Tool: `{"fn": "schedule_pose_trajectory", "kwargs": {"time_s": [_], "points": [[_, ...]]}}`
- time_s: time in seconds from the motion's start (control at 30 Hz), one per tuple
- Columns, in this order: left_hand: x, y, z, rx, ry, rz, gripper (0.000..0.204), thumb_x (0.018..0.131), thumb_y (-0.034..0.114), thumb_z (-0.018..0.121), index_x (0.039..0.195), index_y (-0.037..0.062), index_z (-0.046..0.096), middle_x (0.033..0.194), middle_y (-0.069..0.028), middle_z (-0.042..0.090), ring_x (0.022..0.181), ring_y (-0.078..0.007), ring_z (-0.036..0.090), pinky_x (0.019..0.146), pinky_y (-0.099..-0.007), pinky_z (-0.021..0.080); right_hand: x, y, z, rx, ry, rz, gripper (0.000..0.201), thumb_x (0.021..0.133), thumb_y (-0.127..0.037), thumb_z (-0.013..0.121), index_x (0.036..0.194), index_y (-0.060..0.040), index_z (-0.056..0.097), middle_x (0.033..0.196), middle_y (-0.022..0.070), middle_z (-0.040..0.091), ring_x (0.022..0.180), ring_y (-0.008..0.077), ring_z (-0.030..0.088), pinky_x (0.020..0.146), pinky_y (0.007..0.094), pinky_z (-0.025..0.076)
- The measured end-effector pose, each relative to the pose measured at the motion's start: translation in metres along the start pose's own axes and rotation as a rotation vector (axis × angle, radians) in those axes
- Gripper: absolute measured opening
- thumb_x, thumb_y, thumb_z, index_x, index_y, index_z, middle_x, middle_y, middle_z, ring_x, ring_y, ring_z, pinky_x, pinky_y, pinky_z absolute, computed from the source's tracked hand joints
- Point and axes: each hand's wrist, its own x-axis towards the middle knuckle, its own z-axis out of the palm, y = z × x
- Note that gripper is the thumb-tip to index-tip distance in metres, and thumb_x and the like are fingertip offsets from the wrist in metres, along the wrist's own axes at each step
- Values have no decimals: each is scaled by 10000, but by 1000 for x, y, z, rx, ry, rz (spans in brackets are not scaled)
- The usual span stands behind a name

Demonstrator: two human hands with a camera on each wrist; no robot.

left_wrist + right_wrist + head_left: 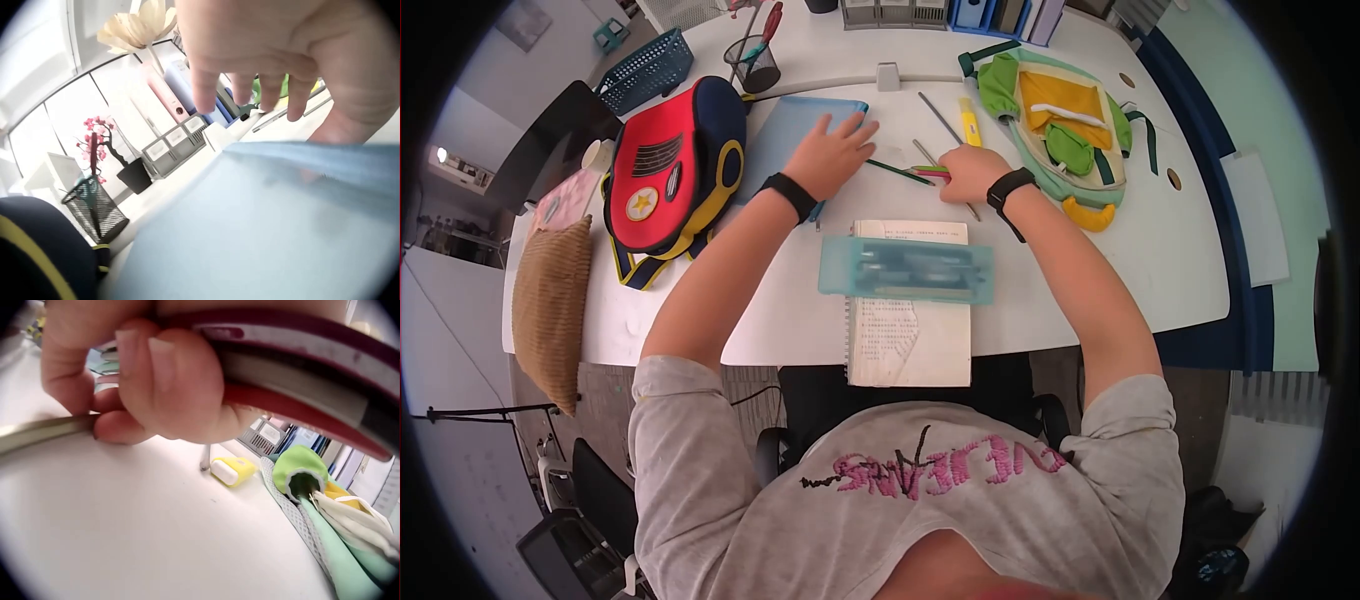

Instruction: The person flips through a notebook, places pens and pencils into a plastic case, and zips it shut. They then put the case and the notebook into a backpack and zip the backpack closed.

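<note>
My left hand (830,158) reaches over the right edge of a light blue folder (785,140), fingers spread and holding nothing. In the left wrist view, those straight fingers (269,94) hang above the folder's raised edge. My right hand (972,176) grips a bunch of colored pencils (930,171). Up close, the right wrist view shows a red pencil (300,415) and a purple one (300,328) among them, under curled fingers. Between both hands a dark green pencil (897,172) lies slanted. Past the right hand lie a grey pencil (940,116) and a yellow block with a white end (970,122).
Nearer me, a translucent teal pencil case (835,268) lies across an open spiral notebook (912,350). A red backpack (655,165) stands left, a green and yellow backpack (1065,125) right. Behind are a mesh pen cup (755,70), a basket (645,72) and binders (1010,18).
</note>
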Motion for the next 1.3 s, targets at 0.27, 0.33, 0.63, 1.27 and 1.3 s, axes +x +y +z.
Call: {"fn": "schedule_pose_trajectory", "kwargs": {"time_s": [0.27,0.33,0.63,1.27,1.3], "points": [[48,17,10,-266,-428,82,173,929,152,641,1092,111,678,1040,-62,724,994,-291,710,844,-446,556,-18,24,15,-10,68,169,310,777,-252,705,991,-30,708,1023,211,738,990,387,714,877,462,575],[48,26,15,-259,-415,17,135,947,177,601,1049,100,646,1005,-107,717,930,-304,720,777,-439,571,-22,30,14,75,41,213,357,789,-264,699,1055,-27,720,1042,223,738,1021,398,708,894,464,568],[78,10,-29,-1751,-12,-807,239,980,223,600,1121,41,534,876,-62,644,771,-163,597,655,-343,453,-47,9,-47,1205,335,-26,191,1011,-159,596,1171,-55,611,864,61,641,847,180,646,809,374,553],[90,18,-63,-1902,108,-847,338,884,333,796,920,108,547,779,55,528,698,-64,458,590,-249,383,-3,-25,-45,1664,484,-253,334,1081,-253,592,1286,1,664,1170,69,676,1056,133,616,967,354,563],[92,17,-67,-1922,135,-897,304,903,307,786,902,107,556,765,70,528,693,-59,451,589,-247,379,-3,-25,-44,1663,484,-250,334,1081,-253,592,1286,1,664,1170,69,676,1056,133,616,967,354,563]]}}
